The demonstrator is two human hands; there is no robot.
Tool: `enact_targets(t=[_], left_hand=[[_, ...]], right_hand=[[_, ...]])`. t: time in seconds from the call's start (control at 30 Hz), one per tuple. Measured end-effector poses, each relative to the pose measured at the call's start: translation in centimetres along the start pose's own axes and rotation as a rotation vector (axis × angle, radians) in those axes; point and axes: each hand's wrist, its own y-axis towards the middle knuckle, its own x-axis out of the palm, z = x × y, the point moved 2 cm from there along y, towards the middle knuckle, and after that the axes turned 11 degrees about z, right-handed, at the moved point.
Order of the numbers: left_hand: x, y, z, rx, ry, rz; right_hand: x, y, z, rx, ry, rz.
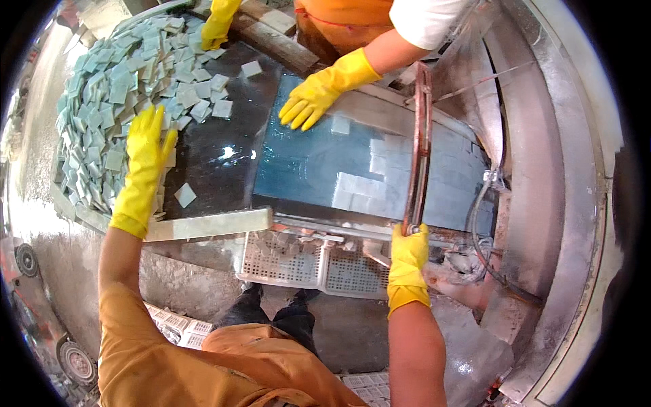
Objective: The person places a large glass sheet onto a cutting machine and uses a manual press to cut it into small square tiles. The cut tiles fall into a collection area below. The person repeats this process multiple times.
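A wet dark worktable [224,146] carries a heap of pale square tiles [115,88] along its left edge, where the person's left hand [144,166], in a yellow glove, rests flat and open. At the near edge the right hand [409,254] is closed around a rusty metal bar [420,146] standing over the blue conveyor [312,163]. A co-worker's gloved hand [322,91] lies spread on the far edge.

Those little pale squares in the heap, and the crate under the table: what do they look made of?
The pale squares look like stone or ceramic tile pieces: flat, matte, grey-green, cleanly cut edges. The crate looks like moulded plastic: off-white, with a regular perforated grid. The left hand rests on the squares.
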Motion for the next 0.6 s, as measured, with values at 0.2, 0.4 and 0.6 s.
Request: enact_targets(t=[0.2, 0.4, 0.6], left_hand=[[5.9, 1.5, -2.3, -0.089, 0.510, -0.257], [7.2, -0.8, 6.6, -0.150, 0.146, -0.371], [4.3, -3.7, 13.9, 0.002, -0.440, -0.379]], right_hand=[[0.6, 0.6, 1.4, 0.007, -0.092, 0.063], [0.8, 1.4, 1.4, -0.006, -0.094, 0.007], [0.5, 1.0, 0.7, 0.016, -0.141, 0.042]])
